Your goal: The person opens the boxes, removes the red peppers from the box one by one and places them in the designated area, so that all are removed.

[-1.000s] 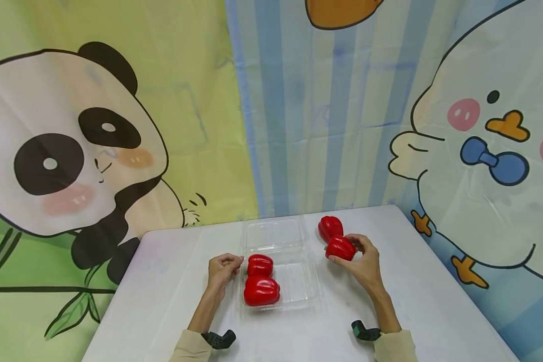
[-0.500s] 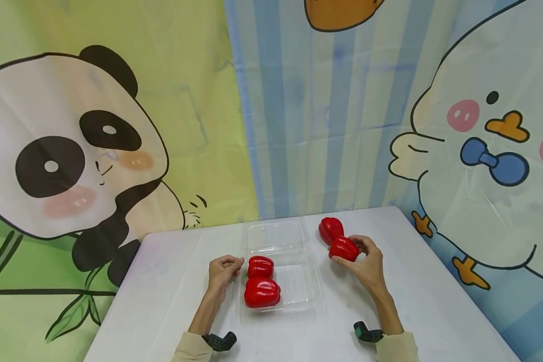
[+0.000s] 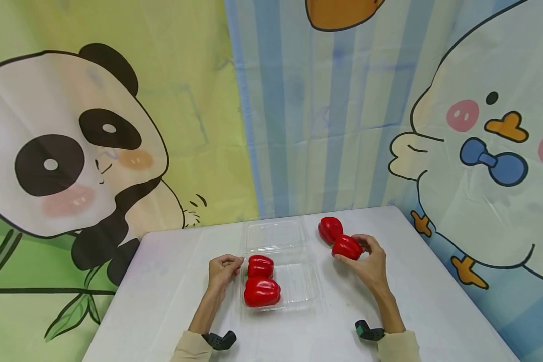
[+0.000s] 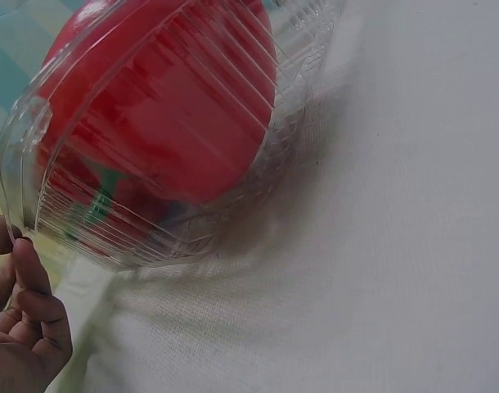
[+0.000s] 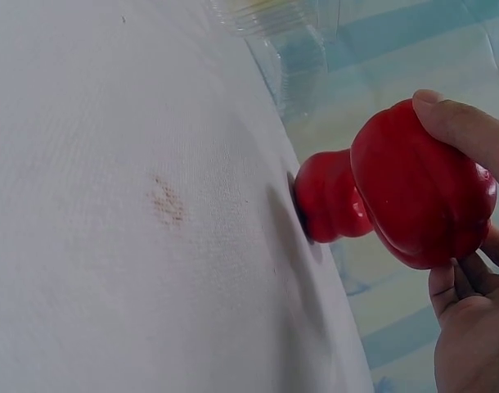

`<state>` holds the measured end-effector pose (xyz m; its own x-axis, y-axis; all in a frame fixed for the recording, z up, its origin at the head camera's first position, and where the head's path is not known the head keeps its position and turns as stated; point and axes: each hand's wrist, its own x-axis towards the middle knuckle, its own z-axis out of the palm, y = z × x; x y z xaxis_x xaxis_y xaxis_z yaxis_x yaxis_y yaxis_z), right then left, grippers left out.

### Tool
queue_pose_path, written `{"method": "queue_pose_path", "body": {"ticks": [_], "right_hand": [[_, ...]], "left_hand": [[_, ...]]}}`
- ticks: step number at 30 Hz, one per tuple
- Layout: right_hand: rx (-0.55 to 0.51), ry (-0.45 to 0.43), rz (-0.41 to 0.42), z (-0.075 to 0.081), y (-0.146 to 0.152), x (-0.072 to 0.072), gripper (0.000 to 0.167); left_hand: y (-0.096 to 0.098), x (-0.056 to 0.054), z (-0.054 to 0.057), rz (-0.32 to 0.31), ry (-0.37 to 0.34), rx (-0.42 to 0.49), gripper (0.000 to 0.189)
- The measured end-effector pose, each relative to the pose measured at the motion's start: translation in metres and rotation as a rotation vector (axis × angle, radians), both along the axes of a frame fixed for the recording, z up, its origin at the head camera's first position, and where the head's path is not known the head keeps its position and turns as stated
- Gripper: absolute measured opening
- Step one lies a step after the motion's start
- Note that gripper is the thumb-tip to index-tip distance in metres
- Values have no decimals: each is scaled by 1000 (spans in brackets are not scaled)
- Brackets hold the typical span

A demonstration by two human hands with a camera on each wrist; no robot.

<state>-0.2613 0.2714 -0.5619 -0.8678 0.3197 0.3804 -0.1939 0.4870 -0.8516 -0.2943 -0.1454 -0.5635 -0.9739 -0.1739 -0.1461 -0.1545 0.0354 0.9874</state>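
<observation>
A clear plastic clamshell box (image 3: 296, 284) lies with its lid folded back, two red bell peppers (image 3: 261, 292) along its left side. My left hand (image 3: 222, 271) pinches the box's left rim between thumb and finger, as the left wrist view shows at the rim (image 4: 20, 164). To the right of the box, my right hand (image 3: 370, 259) grips another red bell pepper (image 3: 346, 247) between thumb and fingers. In the right wrist view this held pepper (image 5: 421, 188) hangs over the table's shadowed surface. A further red bell pepper (image 3: 330, 230) rests just behind it on the table.
The transparent lid (image 3: 273, 235) stretches toward the back edge of the white table (image 3: 185, 251). Behind the table hangs a cartoon-printed curtain (image 3: 289, 125). A brownish stain (image 5: 168, 201) marks the tabletop in the right wrist view. Dark straps (image 3: 221, 341) sit at both wrists.
My right hand has shifted slightly rightward with its bell pepper, away from the box. My left hand stays at the rim, and the other peppers keep their places.
</observation>
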Motion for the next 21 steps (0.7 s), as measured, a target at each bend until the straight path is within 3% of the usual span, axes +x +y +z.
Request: {"method": "queue_pose_path", "body": {"ticks": [21], "right_hand": [[-9,15,-16,-2,5,2,75]], "left_hand": [[0,1,0,2,2,-20,21]]}}
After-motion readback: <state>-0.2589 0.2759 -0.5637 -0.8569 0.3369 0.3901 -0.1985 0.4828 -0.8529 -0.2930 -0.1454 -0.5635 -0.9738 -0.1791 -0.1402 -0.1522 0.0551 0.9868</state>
